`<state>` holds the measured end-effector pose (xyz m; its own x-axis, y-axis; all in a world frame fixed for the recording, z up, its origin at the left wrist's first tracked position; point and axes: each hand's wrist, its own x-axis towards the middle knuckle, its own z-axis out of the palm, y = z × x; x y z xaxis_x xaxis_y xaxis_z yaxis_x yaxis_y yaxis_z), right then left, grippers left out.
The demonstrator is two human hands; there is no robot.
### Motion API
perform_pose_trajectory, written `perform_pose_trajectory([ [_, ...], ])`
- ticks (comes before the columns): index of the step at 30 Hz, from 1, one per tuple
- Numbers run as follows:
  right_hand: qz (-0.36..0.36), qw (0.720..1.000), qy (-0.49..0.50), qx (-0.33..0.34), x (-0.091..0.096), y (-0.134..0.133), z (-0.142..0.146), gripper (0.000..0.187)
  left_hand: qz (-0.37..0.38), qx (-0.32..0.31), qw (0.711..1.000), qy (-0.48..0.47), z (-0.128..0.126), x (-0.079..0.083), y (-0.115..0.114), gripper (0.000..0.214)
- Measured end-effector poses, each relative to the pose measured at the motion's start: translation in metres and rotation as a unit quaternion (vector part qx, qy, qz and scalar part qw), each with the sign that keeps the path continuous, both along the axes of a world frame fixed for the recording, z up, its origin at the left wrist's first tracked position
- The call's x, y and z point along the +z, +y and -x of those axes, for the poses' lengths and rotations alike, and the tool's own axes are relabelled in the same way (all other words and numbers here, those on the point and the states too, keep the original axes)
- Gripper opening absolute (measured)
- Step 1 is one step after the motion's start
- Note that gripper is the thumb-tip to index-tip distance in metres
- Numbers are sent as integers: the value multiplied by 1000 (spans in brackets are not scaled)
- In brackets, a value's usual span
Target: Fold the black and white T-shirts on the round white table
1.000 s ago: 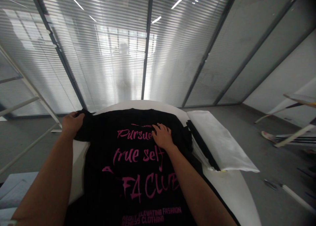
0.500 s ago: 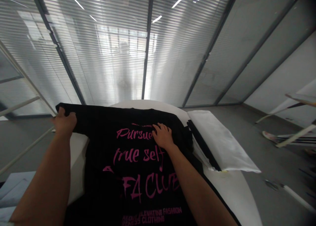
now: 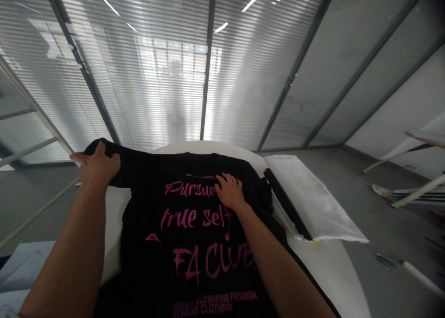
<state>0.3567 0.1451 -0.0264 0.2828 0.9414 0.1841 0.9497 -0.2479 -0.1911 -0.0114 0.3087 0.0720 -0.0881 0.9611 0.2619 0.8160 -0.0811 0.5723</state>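
A black T-shirt (image 3: 187,244) with pink lettering lies spread on a white table (image 3: 330,271). My left hand (image 3: 97,167) grips the shirt's left sleeve at the table's far left edge, thumb out over the cloth. My right hand (image 3: 229,190) rests flat on the upper chest of the shirt, fingers spread and pressing the fabric down.
A folded white garment (image 3: 313,202) with a dark strip along its edge lies on the right side of the table. Glass walls with blinds stand behind. A white frame (image 3: 34,142) is at left, and white poles (image 3: 413,195) lie on the grey floor at right.
My left hand pulled the sleeve out to the left, then came back a little toward the shirt with the sleeve still in it. My right hand has stayed in place.
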Motion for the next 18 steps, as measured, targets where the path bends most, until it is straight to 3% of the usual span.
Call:
perform_pose_trajectory([
  [2, 0, 1000, 0, 2, 0, 0, 0, 47, -22, 58, 998, 12, 11, -5, 5, 76],
  [6, -10, 1000, 1, 5, -1, -1, -1, 46, 58, 72, 994, 53, 24, -13, 16, 81],
  [9, -12, 1000, -2, 4, -1, -1, 0, 46, 79, 60, 992, 73, 21, -10, 16, 84],
  [14, -8, 1000, -5, 3, -1, 0, 0, 46, 10, 30, 992, 121, 3, 2, 4, 77],
  [18, -8, 1000, -3, 3, -1, 1, 0, 46, -9, -33, 996, 79, -5, 9, -1, 76],
])
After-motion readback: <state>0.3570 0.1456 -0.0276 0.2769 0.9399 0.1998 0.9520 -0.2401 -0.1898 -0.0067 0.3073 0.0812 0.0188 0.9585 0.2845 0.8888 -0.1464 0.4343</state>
